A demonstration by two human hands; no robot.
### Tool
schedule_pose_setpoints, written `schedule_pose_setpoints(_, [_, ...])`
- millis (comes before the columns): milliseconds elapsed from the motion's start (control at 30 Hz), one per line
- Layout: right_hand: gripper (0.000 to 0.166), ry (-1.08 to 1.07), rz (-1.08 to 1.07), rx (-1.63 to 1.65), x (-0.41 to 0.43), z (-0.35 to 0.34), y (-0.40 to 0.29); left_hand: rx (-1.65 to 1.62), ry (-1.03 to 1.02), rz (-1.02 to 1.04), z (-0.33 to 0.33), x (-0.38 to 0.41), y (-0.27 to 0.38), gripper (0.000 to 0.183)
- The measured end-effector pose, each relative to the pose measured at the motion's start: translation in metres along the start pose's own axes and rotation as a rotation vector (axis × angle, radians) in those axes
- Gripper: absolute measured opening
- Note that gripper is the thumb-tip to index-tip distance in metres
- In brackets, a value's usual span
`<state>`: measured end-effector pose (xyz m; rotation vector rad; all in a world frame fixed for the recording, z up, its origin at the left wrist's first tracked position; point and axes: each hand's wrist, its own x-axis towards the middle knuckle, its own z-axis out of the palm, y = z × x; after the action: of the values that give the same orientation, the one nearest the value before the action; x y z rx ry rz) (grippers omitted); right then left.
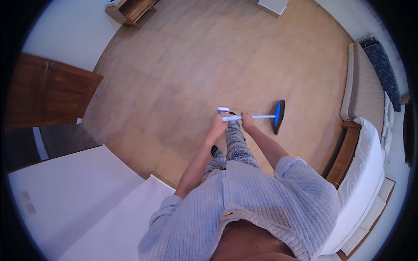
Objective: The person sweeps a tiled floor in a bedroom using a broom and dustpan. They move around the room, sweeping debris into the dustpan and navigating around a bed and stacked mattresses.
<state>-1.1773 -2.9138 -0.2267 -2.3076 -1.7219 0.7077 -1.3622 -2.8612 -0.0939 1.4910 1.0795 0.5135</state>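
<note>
A broom [280, 117] with a blue head and dark bristles lies across my front, its head to the right above the wood-look floor [202, 65]. Its pale handle runs left through my right hand [248, 120], which is closed around it. Near the handle's left end is my left hand [219, 124], its fingers wrapped about the handle. A small white and blue object [223, 110] shows just beyond the left hand's fingers; whether that hand also holds it, I cannot tell. Below the hands are my patterned trouser legs and dark socks.
A wooden door [55, 91] stands at the left, near a white wall [81, 195]. Along the right are a wooden bed frame [344, 153] with white bedding [362, 166] and a beige mattress [365, 81]. A wooden cabinet [127, 13] is at the upper left.
</note>
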Motion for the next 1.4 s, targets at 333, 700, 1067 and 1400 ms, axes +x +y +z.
schedule_pose_setpoints(333, [0.019,-0.272,-0.402,0.128,0.073,0.039,-0.243,0.495,0.490,-0.375,-0.163,-0.054,0.097,0.031])
schedule_pose_setpoints(700, [0.008,-0.244,-0.845,0.521,0.087,-0.066,-0.362,0.720,1.078,-0.010,-0.162,-0.065,0.201,0.012])
schedule_pose_setpoints(1067, [0.017,-0.116,-0.693,0.460,0.167,-0.185,-0.204,-0.696,0.844,0.420,-0.127,0.095,0.180,0.011])
schedule_pose_setpoints(1400, [0.008,-0.228,-0.371,0.195,0.337,-0.106,-0.119,-0.826,0.278,0.144,-0.140,0.276,0.083,0.030])
